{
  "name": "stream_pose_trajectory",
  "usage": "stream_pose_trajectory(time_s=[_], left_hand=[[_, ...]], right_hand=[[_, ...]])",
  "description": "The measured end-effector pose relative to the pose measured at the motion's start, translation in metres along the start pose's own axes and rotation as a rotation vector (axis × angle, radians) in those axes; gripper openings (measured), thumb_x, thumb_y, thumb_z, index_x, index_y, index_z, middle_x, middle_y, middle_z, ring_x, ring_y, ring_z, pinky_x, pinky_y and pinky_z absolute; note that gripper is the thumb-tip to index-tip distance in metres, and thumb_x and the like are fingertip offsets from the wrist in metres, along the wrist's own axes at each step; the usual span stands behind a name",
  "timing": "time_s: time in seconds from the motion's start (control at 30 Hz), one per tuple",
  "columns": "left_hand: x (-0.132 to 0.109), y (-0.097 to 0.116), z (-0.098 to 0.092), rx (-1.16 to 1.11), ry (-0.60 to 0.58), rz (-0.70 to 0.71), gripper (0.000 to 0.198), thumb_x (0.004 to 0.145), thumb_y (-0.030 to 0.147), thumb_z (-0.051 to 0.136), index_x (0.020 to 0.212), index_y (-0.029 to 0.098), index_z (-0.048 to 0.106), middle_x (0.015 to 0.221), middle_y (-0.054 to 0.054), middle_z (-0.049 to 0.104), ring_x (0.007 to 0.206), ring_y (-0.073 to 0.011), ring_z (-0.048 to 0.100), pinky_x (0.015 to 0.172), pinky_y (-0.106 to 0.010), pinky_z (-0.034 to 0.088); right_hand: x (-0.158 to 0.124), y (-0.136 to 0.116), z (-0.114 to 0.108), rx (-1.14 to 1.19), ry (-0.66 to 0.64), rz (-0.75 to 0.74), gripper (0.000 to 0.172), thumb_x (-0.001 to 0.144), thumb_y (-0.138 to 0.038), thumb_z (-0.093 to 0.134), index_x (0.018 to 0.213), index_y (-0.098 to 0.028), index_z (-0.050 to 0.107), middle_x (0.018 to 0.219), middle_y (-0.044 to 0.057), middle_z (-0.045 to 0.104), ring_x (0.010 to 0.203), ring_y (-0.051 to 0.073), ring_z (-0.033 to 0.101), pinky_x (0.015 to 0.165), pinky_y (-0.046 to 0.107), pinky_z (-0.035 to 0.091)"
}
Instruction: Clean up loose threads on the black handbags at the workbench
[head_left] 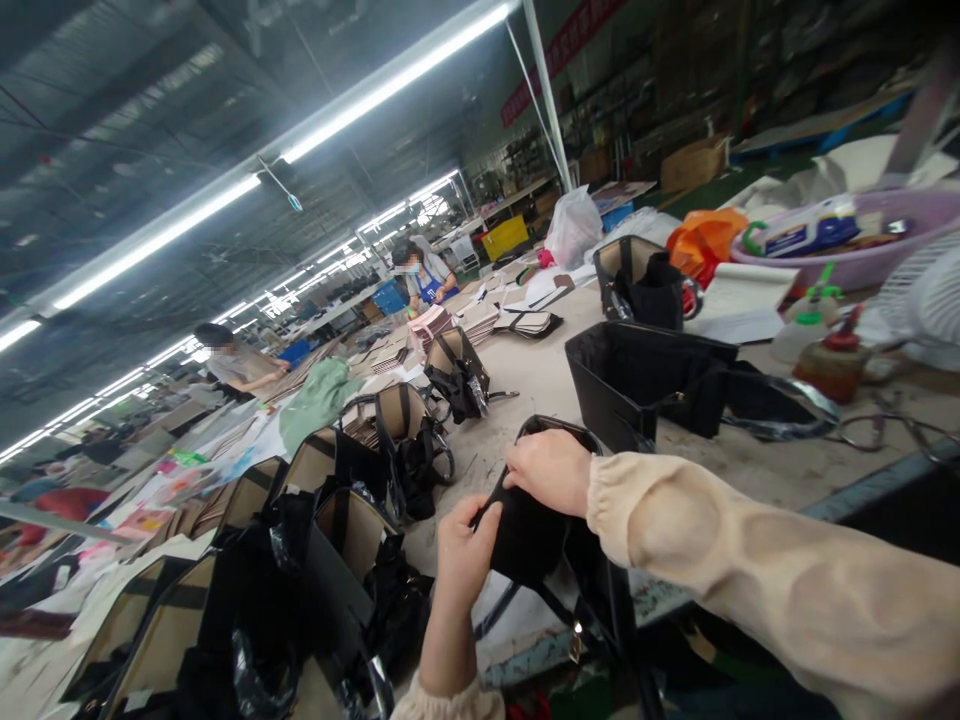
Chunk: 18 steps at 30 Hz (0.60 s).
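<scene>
A black handbag [529,535] stands at the table's front edge between my hands, with straps and a small gold-coloured fitting hanging toward me. My left hand [463,545] pinches the bag's rim on its left side, thumb on the near face. Farther along the same rim, my right hand [551,468] is closed with its fingertips on the edge. Part of the bag's opening is hidden behind the right hand. Just beyond stands a larger open black bag [611,385], its handle wrapped in clear film lying to the right.
Several black bags with tan insides [349,530] crowd the left. A purple basin [862,265], a green-topped bottle [810,320], a red-topped bottle [832,360] and a white fan [922,290] stand right. Two co-workers [435,285] [244,365] are farther back along the tables.
</scene>
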<state>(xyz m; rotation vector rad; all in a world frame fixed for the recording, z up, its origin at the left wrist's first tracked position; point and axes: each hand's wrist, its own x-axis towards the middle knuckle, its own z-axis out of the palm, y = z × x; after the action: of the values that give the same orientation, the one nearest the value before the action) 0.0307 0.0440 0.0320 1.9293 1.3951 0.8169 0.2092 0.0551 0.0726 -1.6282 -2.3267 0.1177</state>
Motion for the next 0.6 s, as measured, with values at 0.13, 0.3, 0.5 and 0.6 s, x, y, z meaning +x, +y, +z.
stream_pose_trajectory(time_s=[0.13, 0.3, 0.5, 0.6], left_hand=[[0.010, 0.009, -0.003, 0.062, -0.067, 0.041, 0.025, 0.078, 0.029, 0.053, 0.096, 0.020, 0.068, 0.088, -0.002, 0.069, 0.079, -0.0171, 0.060, 0.073, -0.026, 0.044], [0.016, 0.012, -0.002, 0.085, -0.028, 0.035, 0.029, 0.080, 0.037, 0.051, 0.082, 0.016, 0.071, 0.075, -0.002, 0.068, 0.072, -0.0171, 0.059, 0.067, -0.026, 0.043], [0.019, 0.010, -0.004, 0.076, -0.055, 0.036, 0.029, 0.078, 0.038, 0.053, 0.074, 0.014, 0.069, 0.067, -0.002, 0.062, 0.065, -0.0148, 0.053, 0.060, -0.024, 0.039], [0.021, 0.010, -0.005, 0.070, -0.083, 0.019, 0.030, 0.079, 0.039, 0.052, 0.071, 0.014, 0.067, 0.065, -0.002, 0.059, 0.065, -0.0139, 0.050, 0.060, -0.023, 0.038]], right_hand=[[0.001, 0.000, 0.000, -0.015, 0.000, 0.003, 0.022, 0.083, -0.031, 0.052, 0.082, -0.015, 0.067, 0.083, 0.009, 0.069, 0.077, 0.022, 0.065, 0.062, 0.028, 0.045], [-0.001, 0.013, -0.003, 0.001, 0.004, -0.046, 0.020, 0.081, -0.032, 0.055, 0.082, -0.018, 0.068, 0.084, 0.007, 0.068, 0.079, 0.020, 0.063, 0.063, 0.026, 0.044], [-0.002, 0.021, -0.007, -0.020, 0.007, -0.006, 0.021, 0.084, -0.033, 0.051, 0.083, -0.019, 0.068, 0.086, 0.007, 0.068, 0.080, 0.019, 0.062, 0.065, 0.025, 0.043], [0.000, 0.020, -0.006, -0.016, 0.017, -0.002, 0.021, 0.084, -0.033, 0.052, 0.082, -0.019, 0.067, 0.085, 0.007, 0.068, 0.080, 0.019, 0.062, 0.065, 0.025, 0.043]])
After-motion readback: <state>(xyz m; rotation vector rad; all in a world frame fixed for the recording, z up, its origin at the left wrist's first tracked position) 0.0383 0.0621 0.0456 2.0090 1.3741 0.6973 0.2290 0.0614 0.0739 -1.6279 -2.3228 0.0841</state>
